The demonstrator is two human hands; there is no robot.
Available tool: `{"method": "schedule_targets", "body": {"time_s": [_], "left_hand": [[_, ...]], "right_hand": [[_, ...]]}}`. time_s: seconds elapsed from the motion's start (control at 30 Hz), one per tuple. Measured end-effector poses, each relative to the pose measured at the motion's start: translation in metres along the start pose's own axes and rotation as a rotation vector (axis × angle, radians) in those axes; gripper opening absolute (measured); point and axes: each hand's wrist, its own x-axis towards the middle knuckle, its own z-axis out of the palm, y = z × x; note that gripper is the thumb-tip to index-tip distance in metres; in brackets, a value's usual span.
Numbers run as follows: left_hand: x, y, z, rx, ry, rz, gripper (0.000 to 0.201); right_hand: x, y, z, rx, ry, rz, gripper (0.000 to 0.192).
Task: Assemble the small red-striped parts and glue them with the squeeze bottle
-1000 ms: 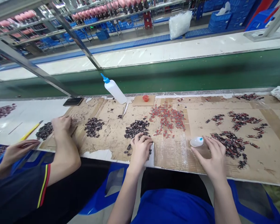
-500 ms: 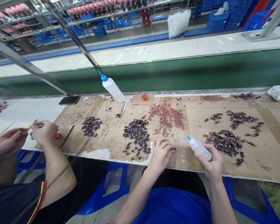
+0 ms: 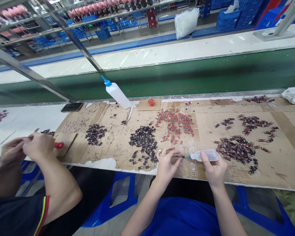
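My right hand (image 3: pixel 215 167) is closed around a small translucent squeeze bottle (image 3: pixel 208 155) with a blue nozzle. The bottle lies nearly level, and its tip meets or almost meets a small dark part (image 3: pixel 183 157) pinched in the fingers of my left hand (image 3: pixel 167 161). Left of that hand is a pile of small black parts (image 3: pixel 143 139). Beyond it lie scattered red pieces (image 3: pixel 174 123). Right of the bottle is a heap of black-and-red parts (image 3: pixel 236 149).
A larger white bottle with a blue tip (image 3: pixel 118 95) stands tilted at the back, near a red cap (image 3: pixel 151 102). A phone (image 3: pixel 72 107) lies farther left. At the left, a co-worker's hands (image 3: pixel 29 147) work over the table. A green panel (image 3: pixel 162 80) runs behind the cardboard.
My right hand has swung the small bottle left and tipped it level, bringing its nozzle to the part in my left hand. The co-worker's hands have shifted slightly.
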Motion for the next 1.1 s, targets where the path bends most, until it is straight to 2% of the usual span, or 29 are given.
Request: {"method": "schedule_targets", "body": {"time_s": [0.13,0.37,0.7,0.93,1.1], "left_hand": [[-0.0005,0.0032,-0.0006,0.01,-0.002,-0.034,0.015],[-0.0006,0.002,0.0017,0.008,0.014,-0.044,0.013],[-0.0007,0.0012,0.0018,-0.006,0.003,-0.057,0.012],[-0.0021,-0.0024,0.0044,-0.008,0.028,-0.03,0.012],[-0.0025,-0.0011,0.005,0.011,0.042,-0.026,0.013]], "right_hand": [[-0.0015,0.0032,0.0002,-0.087,-0.046,-0.016,0.036],[-0.0003,0.0008,0.0026,-0.108,-0.105,-0.019,0.04],[-0.0013,0.0019,0.0031,-0.139,-0.032,-0.009,0.037],[-0.001,-0.0001,0.0037,-0.087,-0.089,-0.019,0.033],[-0.0012,0.0002,0.0038,-0.051,-0.043,0.035,0.032]]}}
